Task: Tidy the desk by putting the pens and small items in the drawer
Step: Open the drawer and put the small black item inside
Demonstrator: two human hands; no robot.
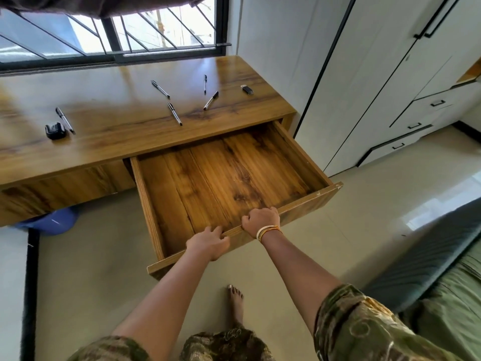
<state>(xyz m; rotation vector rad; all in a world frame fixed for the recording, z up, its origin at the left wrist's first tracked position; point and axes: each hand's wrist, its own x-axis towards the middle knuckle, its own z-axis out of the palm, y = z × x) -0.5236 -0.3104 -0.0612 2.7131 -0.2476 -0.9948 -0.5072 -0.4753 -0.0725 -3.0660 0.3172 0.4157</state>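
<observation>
Under both hands, the wooden drawer [223, 175] stood pulled far out of the table [109, 118], and its front panel was in the grip. The left hand [208, 244] had its fingers curled over the top edge of the front panel, and the right hand [261, 221], with thin bangles [268, 231] on the wrist, was clamped on the same edge just beside it. Beyond the grip, the inside of the drawer showed only its bare plank bottom.

Farther from the grip, on the table top, five pens lay apart from each other. One pen [174, 113] and a marker-like pen [210, 100] were nearest to the drawer, two more pens [160, 89] [205, 83] lay behind them toward the window [114, 29], and the last pen [64, 119] was far to the left of the hands. Just beside this pen sat a small black item [55, 131]. A small black-and-white object [247, 89] lay near the right end of the table.

To the right of the grip stood white cupboards with black handles [390, 74]. Below the hands were the pale floor [104, 269] and a bare foot [235, 300], a bed [447, 295] was at the right, and something blue [49, 221] lay under the table.
</observation>
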